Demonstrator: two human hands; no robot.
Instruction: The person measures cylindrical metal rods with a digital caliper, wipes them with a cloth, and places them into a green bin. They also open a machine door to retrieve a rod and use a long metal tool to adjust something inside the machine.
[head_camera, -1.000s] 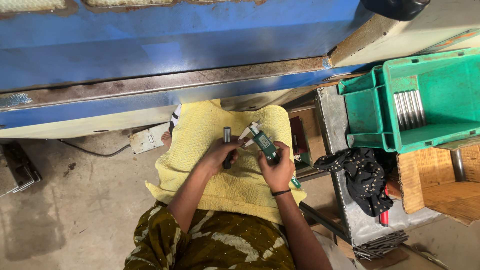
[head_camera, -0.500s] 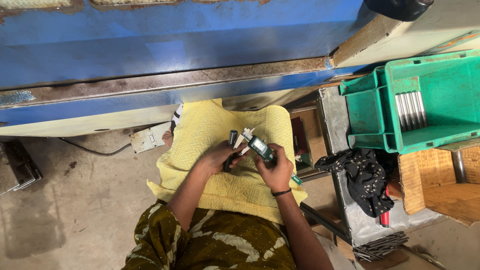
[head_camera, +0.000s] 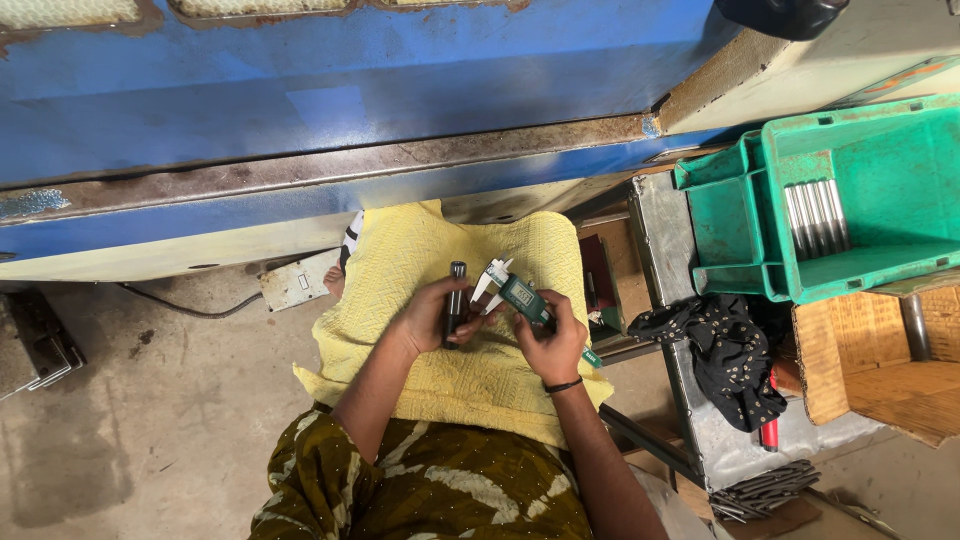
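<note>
Left hand (head_camera: 432, 318) closed round dark metal rod (head_camera: 455, 300), held upright over yellow towel (head_camera: 420, 260) on lap. Right hand (head_camera: 548, 340) grips green caliper (head_camera: 520, 295), tips just beside rod. Green bin (head_camera: 880, 200) with metal rods well apart, right.

Blue machine (head_camera: 300, 110) blocks ahead

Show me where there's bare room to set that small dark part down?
Free: the yellow cloth left of the left hand, and the green bin floor right of the metal rods. Crowded: the tray edge under the black cloth, beside the right hand.
</note>
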